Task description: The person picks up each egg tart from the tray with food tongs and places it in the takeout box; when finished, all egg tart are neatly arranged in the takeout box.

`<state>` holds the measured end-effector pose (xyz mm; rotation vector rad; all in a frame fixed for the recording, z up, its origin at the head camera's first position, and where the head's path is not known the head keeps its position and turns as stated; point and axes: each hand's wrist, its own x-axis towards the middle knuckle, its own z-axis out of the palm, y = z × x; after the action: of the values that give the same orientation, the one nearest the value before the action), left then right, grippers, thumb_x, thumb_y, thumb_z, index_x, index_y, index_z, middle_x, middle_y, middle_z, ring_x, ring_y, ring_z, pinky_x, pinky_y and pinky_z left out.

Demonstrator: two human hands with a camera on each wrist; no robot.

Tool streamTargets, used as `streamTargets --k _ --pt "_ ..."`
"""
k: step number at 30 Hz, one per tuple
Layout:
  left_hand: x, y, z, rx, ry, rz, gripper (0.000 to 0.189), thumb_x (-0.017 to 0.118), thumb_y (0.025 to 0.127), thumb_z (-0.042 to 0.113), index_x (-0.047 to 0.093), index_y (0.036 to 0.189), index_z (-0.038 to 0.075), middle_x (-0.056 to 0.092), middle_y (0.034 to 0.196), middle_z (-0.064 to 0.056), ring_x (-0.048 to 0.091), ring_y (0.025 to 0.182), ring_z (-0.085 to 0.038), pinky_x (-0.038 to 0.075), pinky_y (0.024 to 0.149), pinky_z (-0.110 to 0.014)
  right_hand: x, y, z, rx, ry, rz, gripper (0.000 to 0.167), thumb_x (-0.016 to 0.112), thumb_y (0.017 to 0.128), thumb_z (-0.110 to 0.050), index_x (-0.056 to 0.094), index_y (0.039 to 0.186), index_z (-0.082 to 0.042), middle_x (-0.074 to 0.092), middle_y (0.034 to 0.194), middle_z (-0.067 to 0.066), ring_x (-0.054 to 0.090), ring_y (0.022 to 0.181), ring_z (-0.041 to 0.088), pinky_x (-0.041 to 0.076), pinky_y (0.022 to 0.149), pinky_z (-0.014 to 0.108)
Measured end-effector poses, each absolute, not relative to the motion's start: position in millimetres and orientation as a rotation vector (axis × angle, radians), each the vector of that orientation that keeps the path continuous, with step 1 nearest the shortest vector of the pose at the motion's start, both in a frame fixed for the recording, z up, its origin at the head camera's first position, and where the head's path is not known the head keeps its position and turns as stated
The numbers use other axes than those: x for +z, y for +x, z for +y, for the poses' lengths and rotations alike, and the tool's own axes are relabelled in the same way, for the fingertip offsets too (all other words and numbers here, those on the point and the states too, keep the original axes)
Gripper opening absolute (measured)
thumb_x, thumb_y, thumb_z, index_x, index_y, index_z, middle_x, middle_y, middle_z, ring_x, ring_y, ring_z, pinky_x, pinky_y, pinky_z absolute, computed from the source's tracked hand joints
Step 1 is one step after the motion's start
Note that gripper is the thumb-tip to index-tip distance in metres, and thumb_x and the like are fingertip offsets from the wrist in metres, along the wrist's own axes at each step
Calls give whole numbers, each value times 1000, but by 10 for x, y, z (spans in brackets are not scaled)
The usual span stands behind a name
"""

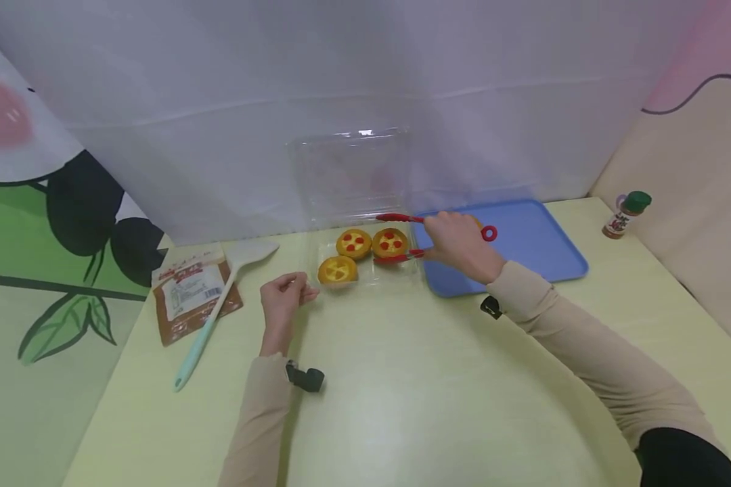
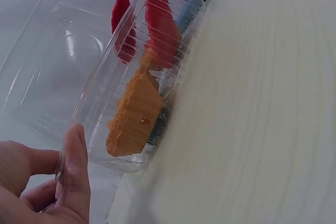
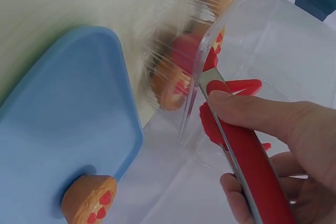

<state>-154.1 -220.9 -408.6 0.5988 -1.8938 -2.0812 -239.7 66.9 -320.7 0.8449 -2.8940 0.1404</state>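
Note:
A clear plastic box (image 2: pixel 100 90) with its lid (image 1: pixel 353 172) raised holds three tarts: a yellow-topped tart (image 1: pixel 338 270) in front and red-dotted tarts (image 1: pixel 354 242) behind. My left hand (image 1: pixel 283 301) pinches the box's left rim between thumb and fingers, as the left wrist view shows. My right hand (image 1: pixel 463 245) grips red-tipped tongs (image 3: pixel 252 166). The tongs' tips are spread inside the box, one beyond and one in front of the right tart (image 1: pixel 390 242); contact with it I cannot tell. Another tart (image 3: pixel 90 200) rests on the blue tray (image 1: pixel 554 250), mostly hidden by my hand in the head view.
Left of the box lie a brown packet (image 1: pixel 185 294) and, partly over it, a white spatula with a mint handle (image 1: pixel 204 338). A green-capped bottle (image 1: pixel 624 215) stands at the far right. A white cloth backdrop (image 1: pixel 219 135) hangs directly behind the box and tray.

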Motion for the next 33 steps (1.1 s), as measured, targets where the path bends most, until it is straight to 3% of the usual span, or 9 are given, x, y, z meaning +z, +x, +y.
streamTargets --k 6,13,16,19,25,28,31,33 --pt "-4108 -1562 -2209 -2104 602 -1885 32 58 97 4 58 120 -17 61 67 -1 66 55 -6 62 61 -19 -3189 -2363 766 305 835 -2951 43 89 71 -30 57 82 -4 42 63 2 45 60 18 34 43 24" --pt "-4101 -1572 -2198 -2093 587 -1894 30 57 97 4 58 120 -16 61 65 3 66 55 -5 62 62 -18 -3156 -2390 1084 748 725 -3061 50 87 72 -37 57 93 -3 26 60 -2 25 55 13 20 47 25" --pt "-4102 -1580 -2194 -2108 582 -1887 31 57 97 3 57 120 -18 61 64 3 66 55 -5 62 61 -18 -3132 -2378 1271 988 670 -3045 52 86 74 -36 64 105 -1 43 64 2 37 59 16 30 47 25" --pt "-4103 -1593 -2193 -2109 590 -1892 31 57 97 3 57 120 -18 61 65 1 66 55 -6 62 61 -18 -3104 -2333 1471 1175 585 -2989 67 86 73 -38 63 124 -2 58 74 6 44 62 18 35 47 27" --pt "-4087 -1613 -2206 -2093 606 -1901 31 57 97 4 58 120 -17 62 72 -4 67 57 -6 62 63 -19 -3075 -2243 1809 1211 388 -2945 63 83 71 -53 66 117 -12 60 72 5 41 57 18 32 44 31" --pt "-4085 -1612 -2214 -2092 612 -1899 30 57 97 4 58 120 -16 62 71 -4 67 56 -6 62 63 -19 -3122 -2222 1950 1149 340 -2958 59 80 74 -56 67 109 -10 60 73 5 43 63 21 32 47 31" --pt "-4082 -1606 -2220 -2081 619 -1911 30 57 98 5 58 120 -16 63 72 -5 67 57 -6 62 63 -19 -3205 -2220 2083 1094 292 -2975 59 77 75 -60 66 104 -9 52 66 5 41 65 22 29 45 31" --pt "-4082 -1607 -2223 -2079 622 -1913 30 57 98 5 58 120 -16 63 73 -5 67 57 -6 62 63 -19 -3262 -2225 2165 1083 252 -2985 62 75 75 -62 66 107 -10 45 65 5 41 67 23 30 44 31"
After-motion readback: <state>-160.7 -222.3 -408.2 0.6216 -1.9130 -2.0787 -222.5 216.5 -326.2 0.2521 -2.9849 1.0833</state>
